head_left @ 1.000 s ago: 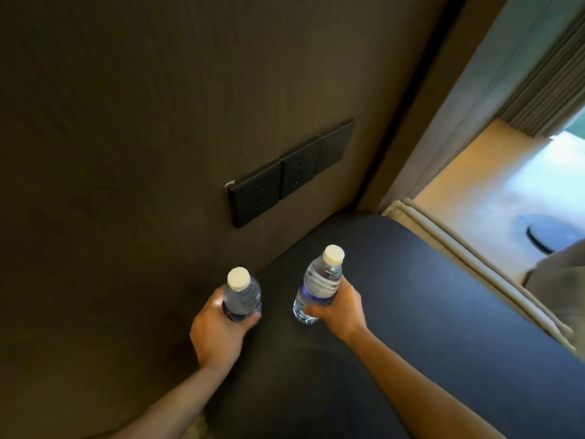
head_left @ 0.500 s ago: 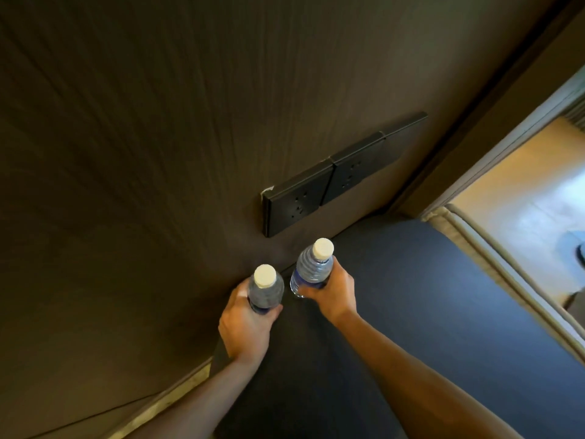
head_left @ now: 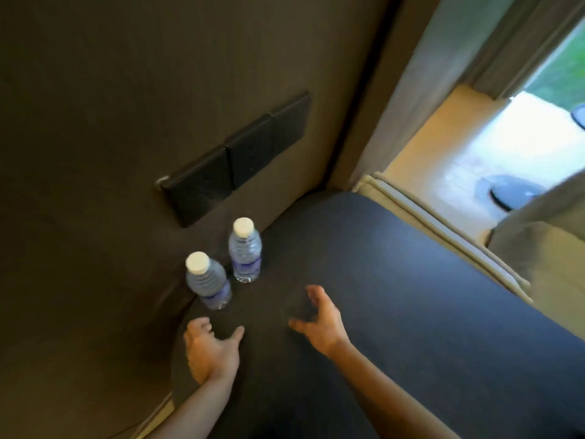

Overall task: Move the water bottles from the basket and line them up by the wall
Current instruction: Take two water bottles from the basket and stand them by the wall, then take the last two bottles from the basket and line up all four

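Note:
Two clear water bottles with white caps and blue labels stand upright on the dark tabletop (head_left: pixel 395 296), side by side against the brown wall (head_left: pixel 110 122). The nearer bottle (head_left: pixel 208 281) is on the left, the farther bottle (head_left: pixel 245 251) just beyond it. My left hand (head_left: pixel 210 351) hovers open a little in front of the nearer bottle, touching nothing. My right hand (head_left: pixel 319 318) is open too, fingers spread, to the right of both bottles and apart from them. No basket is in view.
A row of black wall sockets (head_left: pixel 235 161) sits on the wall just above the bottles. The table's padded beige edge (head_left: pixel 443 229) runs along the right. Beyond it are a curtain (head_left: pixel 411 90), a lit floor and a round dark base (head_left: pixel 512 193).
Both hands have let go of the bottles and pulled back toward me. The bottles now stand by themselves against the wall.

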